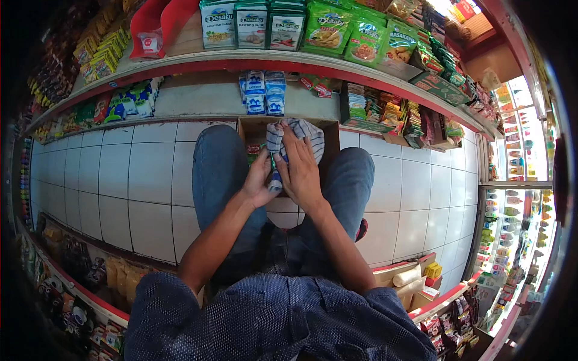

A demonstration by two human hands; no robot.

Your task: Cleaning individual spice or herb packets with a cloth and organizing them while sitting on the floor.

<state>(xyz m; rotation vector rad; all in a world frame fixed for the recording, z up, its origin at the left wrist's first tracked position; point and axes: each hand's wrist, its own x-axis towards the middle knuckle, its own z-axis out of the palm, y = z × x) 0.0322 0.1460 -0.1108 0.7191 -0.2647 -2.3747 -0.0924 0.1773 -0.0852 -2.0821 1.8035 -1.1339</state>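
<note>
Between my knees stands an open cardboard box (333,135), and both my hands are over it. My right hand (299,169) lies with extended fingers on a white cloth with dark stripes (317,135), pressing it towards the left. A thin green-edged packet (272,160), seen nearly edge-on, is in my left hand (261,180). Part of the cloth shows below it, between the two palms. Inside the box, left of the cloth, a green and red packet (254,152) is partly visible. My hands and the cloth hide most of the box's inside.
A red-edged shelf (271,61) ahead bears seasoning sachets (253,27) and green pouches (327,29). On the lower shelf (198,97) are blue and white packets (255,92) and boxes of sachets (384,108). White floor tiles (149,167) flank my legs; stocked shelves (104,298) stand behind.
</note>
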